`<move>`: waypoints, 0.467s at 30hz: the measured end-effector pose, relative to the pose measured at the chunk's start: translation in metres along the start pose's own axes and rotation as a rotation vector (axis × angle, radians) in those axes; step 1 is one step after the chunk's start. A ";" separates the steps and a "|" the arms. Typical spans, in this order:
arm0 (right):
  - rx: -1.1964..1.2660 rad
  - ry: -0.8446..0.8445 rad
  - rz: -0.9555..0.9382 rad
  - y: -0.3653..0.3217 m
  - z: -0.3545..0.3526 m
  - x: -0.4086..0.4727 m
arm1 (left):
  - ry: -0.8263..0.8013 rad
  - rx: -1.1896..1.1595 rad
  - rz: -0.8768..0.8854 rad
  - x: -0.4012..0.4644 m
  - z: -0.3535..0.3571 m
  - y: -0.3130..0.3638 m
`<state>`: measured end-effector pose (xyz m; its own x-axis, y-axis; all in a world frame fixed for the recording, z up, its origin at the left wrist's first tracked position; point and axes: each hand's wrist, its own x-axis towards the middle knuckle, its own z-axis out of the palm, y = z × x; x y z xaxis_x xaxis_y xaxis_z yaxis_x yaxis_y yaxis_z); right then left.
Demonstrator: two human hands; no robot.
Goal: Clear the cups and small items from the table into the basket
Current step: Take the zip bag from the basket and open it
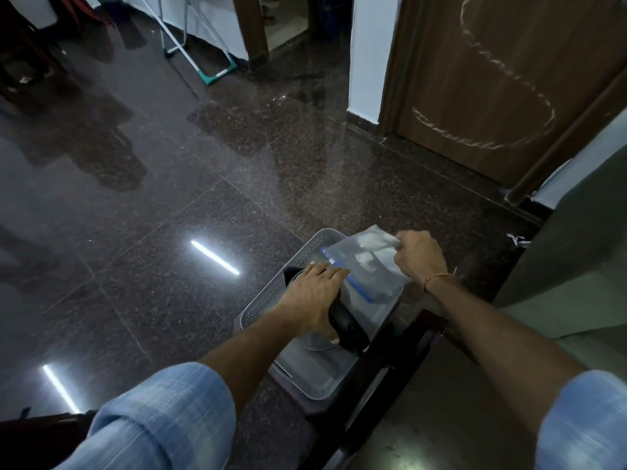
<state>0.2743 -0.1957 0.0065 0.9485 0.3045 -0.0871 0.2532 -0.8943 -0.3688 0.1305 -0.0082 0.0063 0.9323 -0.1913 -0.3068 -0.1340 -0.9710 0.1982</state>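
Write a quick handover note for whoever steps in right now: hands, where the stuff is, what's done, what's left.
Left hand: closed on a black cylindrical item lying inside the grey basket.
Right hand: fingers pinching the far corner of a clear zip bag, which lies over the basket's far end.
Done: a round metal piece also sits in the basket.
Left: release both items. The table is barely in view, so check it for remaining cups.
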 end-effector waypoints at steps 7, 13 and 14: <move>0.140 0.028 0.072 0.025 -0.076 -0.007 | 0.001 -0.326 -0.075 0.001 -0.024 0.007; 0.619 0.020 0.159 0.055 -0.130 -0.047 | 0.372 -1.041 -0.350 0.010 -0.052 0.027; 0.737 -0.004 0.192 0.060 -0.137 -0.054 | 0.361 -1.151 -0.363 0.011 -0.057 0.030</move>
<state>0.2640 -0.3107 0.1156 0.9619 0.1686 -0.2151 -0.1099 -0.4819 -0.8693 0.1563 -0.0311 0.0622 0.9167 0.2863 -0.2786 0.3494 -0.2368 0.9065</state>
